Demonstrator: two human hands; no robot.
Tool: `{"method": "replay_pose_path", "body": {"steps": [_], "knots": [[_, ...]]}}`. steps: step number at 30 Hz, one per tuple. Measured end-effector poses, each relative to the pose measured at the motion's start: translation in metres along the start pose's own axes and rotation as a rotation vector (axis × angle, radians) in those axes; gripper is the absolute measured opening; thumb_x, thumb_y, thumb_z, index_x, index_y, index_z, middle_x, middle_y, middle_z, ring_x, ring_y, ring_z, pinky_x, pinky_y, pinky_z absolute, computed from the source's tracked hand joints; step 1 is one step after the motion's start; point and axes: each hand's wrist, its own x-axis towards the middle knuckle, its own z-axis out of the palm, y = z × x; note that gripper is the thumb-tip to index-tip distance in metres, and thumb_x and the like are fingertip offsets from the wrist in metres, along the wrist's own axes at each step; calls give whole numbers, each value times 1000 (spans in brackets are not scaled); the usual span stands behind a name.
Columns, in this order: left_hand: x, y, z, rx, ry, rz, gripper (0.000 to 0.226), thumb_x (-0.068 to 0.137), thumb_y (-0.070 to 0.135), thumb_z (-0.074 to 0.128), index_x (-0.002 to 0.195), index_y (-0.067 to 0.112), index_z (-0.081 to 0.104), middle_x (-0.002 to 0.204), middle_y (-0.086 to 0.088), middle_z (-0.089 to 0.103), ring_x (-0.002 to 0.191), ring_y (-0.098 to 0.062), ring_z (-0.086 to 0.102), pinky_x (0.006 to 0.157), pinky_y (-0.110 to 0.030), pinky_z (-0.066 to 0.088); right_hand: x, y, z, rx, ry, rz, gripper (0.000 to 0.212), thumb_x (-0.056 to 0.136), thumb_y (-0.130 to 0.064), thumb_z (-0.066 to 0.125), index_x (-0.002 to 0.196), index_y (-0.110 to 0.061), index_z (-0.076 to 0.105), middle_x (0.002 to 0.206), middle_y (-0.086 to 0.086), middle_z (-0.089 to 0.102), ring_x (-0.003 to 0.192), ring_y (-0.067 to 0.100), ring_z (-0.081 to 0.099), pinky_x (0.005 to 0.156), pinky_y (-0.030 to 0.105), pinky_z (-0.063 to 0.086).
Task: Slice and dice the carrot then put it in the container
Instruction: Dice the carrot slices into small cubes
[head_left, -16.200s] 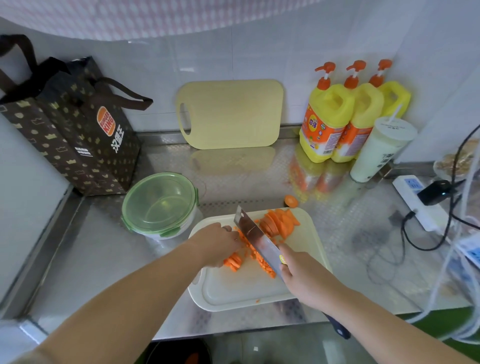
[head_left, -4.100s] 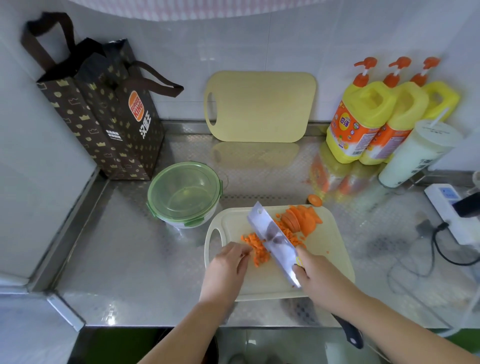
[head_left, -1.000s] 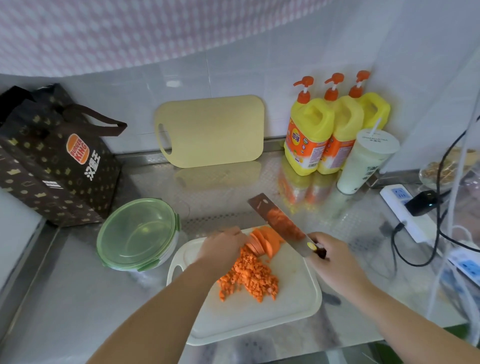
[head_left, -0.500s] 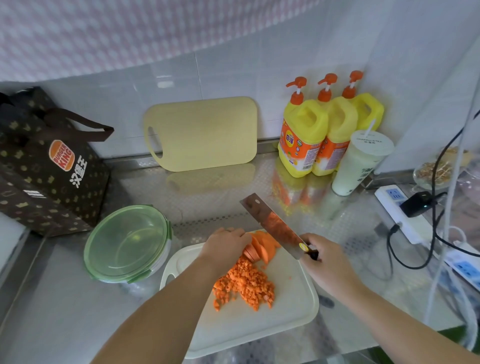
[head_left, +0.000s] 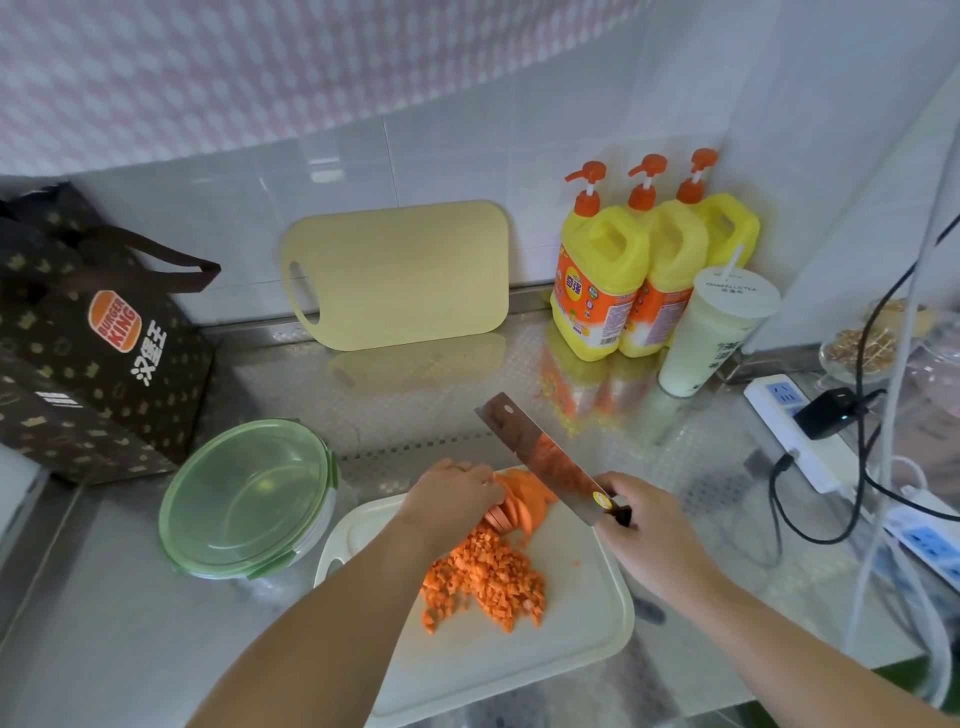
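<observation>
A pile of diced carrot (head_left: 483, 577) lies in the middle of the white cutting board (head_left: 519, 654). Behind it, at the board's far edge, sit overlapping carrot slices (head_left: 524, 501). My left hand (head_left: 449, 499) rests on these slices with its fingers curled over them. My right hand (head_left: 647, 530) grips the handle of a cleaver (head_left: 540, 457), whose blade is lifted off the board and points up and away to the left. The container (head_left: 249, 496), a round clear bowl with a green lid clipped on, stands left of the board.
A dark paper bag (head_left: 93, 338) stands at the far left. A yellow cutting board (head_left: 400, 273) leans on the tiled wall. Three yellow pump bottles (head_left: 644, 270) and a lidded cup (head_left: 711, 332) stand at the back right. A power strip (head_left: 800, 431) with cables lies at the right.
Over the past seconds the carrot strips became a diced pile. In the last second my left hand has settled on the slices and the cleaver has stayed raised; the view shifted slightly.
</observation>
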Motion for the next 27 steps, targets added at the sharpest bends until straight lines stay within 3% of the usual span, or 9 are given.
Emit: {"method": "replay_pose_path", "body": {"steps": [5, 9, 11, 13, 16, 20, 24, 26, 27], "knots": [[-1, -2, 0, 0, 44, 15, 31, 93, 8, 51, 119, 24, 53, 121, 1, 51, 108, -23, 53, 96, -33, 37, -1, -2, -2, 5, -2, -12, 30, 82, 1, 52, 87, -26, 65, 66, -10, 56, 50, 2, 47, 46, 14, 34], [-9, -11, -5, -73, 155, 18, 30, 70, 18, 79, 92, 31, 63, 97, 9, 61, 79, -14, 64, 73, -27, 47, -3, -5, -4, 41, 8, -28, 34, 82, 2, 52, 76, -30, 59, 56, -11, 50, 46, 2, 45, 46, 14, 33], [-21, -14, -11, -194, 245, -34, 20, 74, 27, 77, 88, 30, 63, 92, 11, 63, 79, -12, 63, 71, -27, 48, -4, -7, -3, 32, 22, -21, 31, 81, 2, 53, 66, -25, 52, 49, -11, 44, 47, 3, 43, 49, 15, 33], [-38, -14, -21, -479, 239, -174, 8, 85, 30, 65, 91, 31, 61, 99, 13, 63, 90, -9, 59, 79, -27, 46, -4, -10, 2, 18, -2, -18, 30, 81, 2, 53, 61, -17, 41, 45, -10, 37, 46, 7, 36, 48, 18, 30], [-68, -9, -23, -1004, 177, -500, 9, 83, 26, 69, 83, 30, 61, 86, 14, 68, 83, -3, 63, 71, -18, 46, -6, -14, 14, 28, -93, -20, 37, 83, 1, 52, 61, -19, 29, 46, -7, 25, 45, 9, 26, 46, 23, 22], [-112, 0, -8, -1591, 172, -832, 5, 86, 11, 65, 90, 13, 62, 76, 3, 73, 76, -13, 65, 67, -21, 47, -17, -21, 45, -12, -244, -53, 13, 87, -3, 50, 80, -13, 54, 46, -6, 31, 40, 8, 32, 47, 24, 23], [-152, 12, 8, -1815, 279, -1090, 10, 81, 9, 66, 89, 8, 60, 74, -4, 71, 69, -14, 63, 61, -22, 42, -33, -31, 87, -58, -400, -108, 18, 88, -8, 46, 104, -9, 55, 56, -4, 36, 46, 9, 33, 51, 26, 27], [-165, 20, 13, -1838, 286, -1167, 2, 86, 6, 60, 85, 8, 61, 75, -5, 69, 69, -15, 60, 60, -19, 44, -41, -37, 105, -120, -460, -132, 6, 88, -10, 42, 86, -14, 47, 59, -3, 35, 52, 12, 30, 54, 28, 24], [-169, 24, 16, -1836, 282, -1191, 5, 87, 5, 58, 86, 7, 62, 76, -6, 69, 71, -15, 59, 62, -19, 45, -45, -39, 112, -134, -479, -123, 11, 88, -10, 41, 78, -14, 40, 59, -2, 35, 54, 14, 31, 55, 30, 24]]}}
